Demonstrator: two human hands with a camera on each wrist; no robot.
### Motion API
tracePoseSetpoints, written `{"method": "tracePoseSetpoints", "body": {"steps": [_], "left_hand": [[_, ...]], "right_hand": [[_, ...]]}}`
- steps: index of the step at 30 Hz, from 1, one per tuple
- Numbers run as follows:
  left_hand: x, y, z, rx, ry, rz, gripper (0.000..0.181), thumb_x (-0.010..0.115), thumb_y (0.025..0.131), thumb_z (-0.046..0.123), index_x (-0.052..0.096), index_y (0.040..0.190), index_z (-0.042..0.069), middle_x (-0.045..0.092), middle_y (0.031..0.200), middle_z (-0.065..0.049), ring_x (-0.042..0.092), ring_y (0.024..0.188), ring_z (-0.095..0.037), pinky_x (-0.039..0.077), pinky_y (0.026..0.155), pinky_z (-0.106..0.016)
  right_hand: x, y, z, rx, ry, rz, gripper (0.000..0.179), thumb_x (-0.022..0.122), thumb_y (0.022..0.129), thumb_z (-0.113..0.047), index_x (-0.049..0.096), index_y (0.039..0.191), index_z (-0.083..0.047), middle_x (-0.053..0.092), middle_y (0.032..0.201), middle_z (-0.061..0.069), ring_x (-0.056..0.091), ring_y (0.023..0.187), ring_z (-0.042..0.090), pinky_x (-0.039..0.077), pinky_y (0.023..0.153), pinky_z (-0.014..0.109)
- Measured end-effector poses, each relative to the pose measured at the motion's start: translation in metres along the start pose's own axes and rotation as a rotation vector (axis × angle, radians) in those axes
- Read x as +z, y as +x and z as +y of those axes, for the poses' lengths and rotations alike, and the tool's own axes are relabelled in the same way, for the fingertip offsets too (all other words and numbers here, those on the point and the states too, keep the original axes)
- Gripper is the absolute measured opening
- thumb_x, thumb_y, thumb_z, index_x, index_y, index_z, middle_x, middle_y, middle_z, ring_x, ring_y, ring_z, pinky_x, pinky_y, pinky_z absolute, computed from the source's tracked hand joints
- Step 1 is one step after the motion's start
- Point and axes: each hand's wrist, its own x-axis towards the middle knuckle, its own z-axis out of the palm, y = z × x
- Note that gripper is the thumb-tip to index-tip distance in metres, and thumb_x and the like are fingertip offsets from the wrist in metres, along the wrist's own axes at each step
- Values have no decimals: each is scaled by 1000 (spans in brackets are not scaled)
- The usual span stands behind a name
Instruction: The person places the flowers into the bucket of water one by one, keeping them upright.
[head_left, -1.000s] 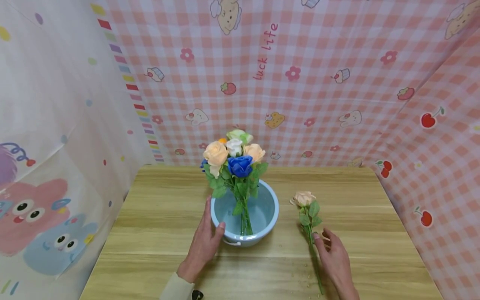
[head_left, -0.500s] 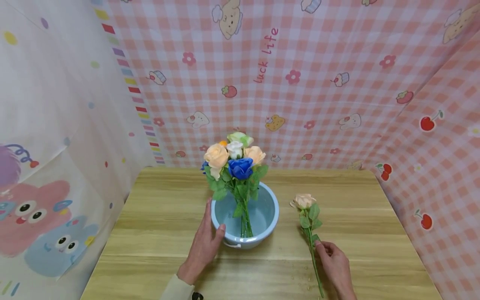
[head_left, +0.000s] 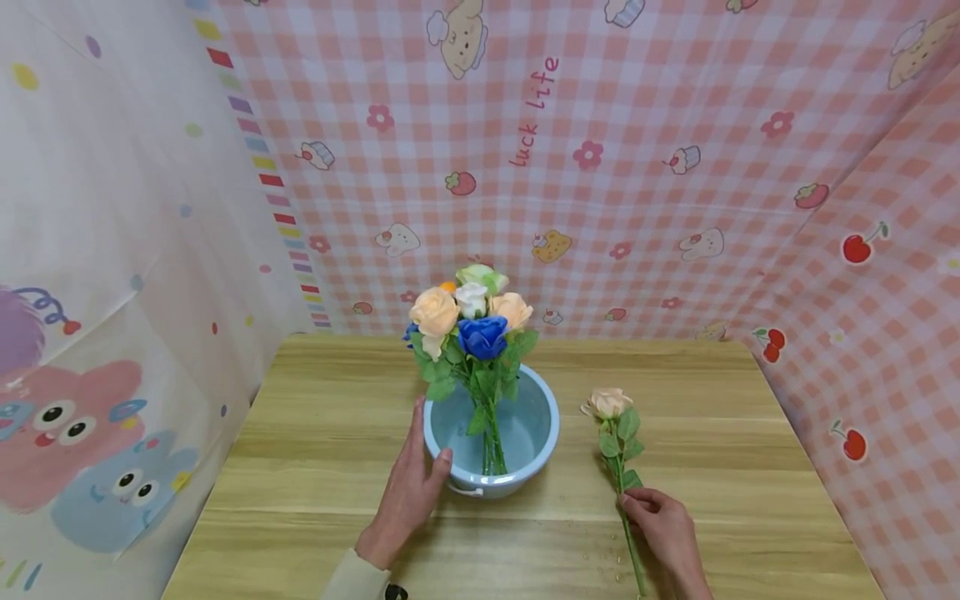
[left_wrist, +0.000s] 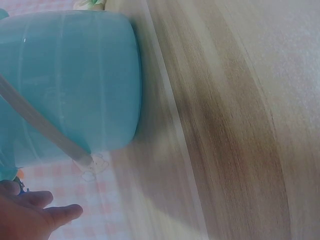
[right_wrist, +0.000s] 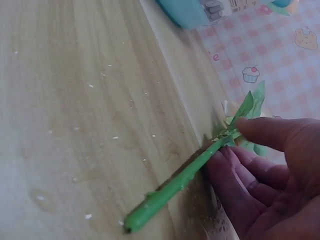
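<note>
A light blue bucket (head_left: 551, 429) stands mid-table with several artificial roses leaning in it, among them a blue rose (head_left: 482, 337), peach ones and a white one. My left hand (head_left: 411, 483) rests against the bucket's left side, fingers fairly straight along the outside and thumb near the rim. To the right, a single peach rose (head_left: 609, 403) lies on the table, its bloom toward the back. My right hand (head_left: 663, 525) pinches its green stem (right_wrist: 172, 187) between thumb and fingers, just below the leaves, as the right wrist view shows.
The wooden table (head_left: 315, 475) meets a pink checked cloth (head_left: 637, 200) behind and to the right, and a white cartoon cloth (head_left: 97, 250) at left. Water drops (right_wrist: 115, 137) dot the tabletop near the stem. The bucket has a pale handle (left_wrist: 45, 125).
My right hand has moved slightly down and left along the rose, and its thumb and fingers have closed on the stem. The left hand and bucket look unchanged.
</note>
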Motion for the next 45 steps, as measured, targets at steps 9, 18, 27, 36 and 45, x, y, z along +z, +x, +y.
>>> {"method": "tracePoseSetpoints", "body": {"steps": [9, 18, 27, 36, 45], "left_hand": [[-1, 0, 1, 1, -1, -1, 81, 46, 107, 41, -1, 168, 18, 10, 173, -7, 25, 153, -39, 30, 117, -59], [0, 0, 1, 2, -1, -2, 81, 46, 106, 42, 0, 168, 18, 10, 173, -8, 26, 152, -40, 31, 116, -61], [-1, 0, 1, 0, -3, -6, 81, 47, 106, 42, -1, 168, 18, 10, 173, -8, 25, 152, -40, 31, 116, -60], [-1, 0, 2, 4, 0, -2, 81, 46, 107, 42, -1, 168, 18, 10, 173, -9, 25, 153, -40, 30, 117, -59], [0, 0, 1, 3, -6, 1, 81, 47, 106, 41, -1, 168, 18, 10, 173, -8, 26, 153, -40, 30, 117, -60]], "right_hand": [[-1, 2, -3, -47, -54, -43, 29, 70, 93, -4, 69, 115, 15, 75, 88, 10, 71, 74, 16, 60, 63, 25], [-4, -2, -10, -78, -24, -32, 27, 71, 93, -4, 69, 113, 14, 74, 90, 12, 68, 74, 15, 58, 62, 23], [-10, -4, -22, -97, 122, -13, 31, 66, 96, 0, 64, 121, 18, 73, 98, 15, 70, 79, 12, 61, 69, 24], [-18, -4, -35, -109, 251, 45, 34, 64, 99, 0, 61, 128, 18, 72, 109, 18, 70, 85, 7, 61, 75, 23], [-21, -2, -49, -137, 265, 70, 36, 65, 101, -7, 61, 132, 11, 69, 110, 15, 71, 89, 6, 62, 78, 25]]}}
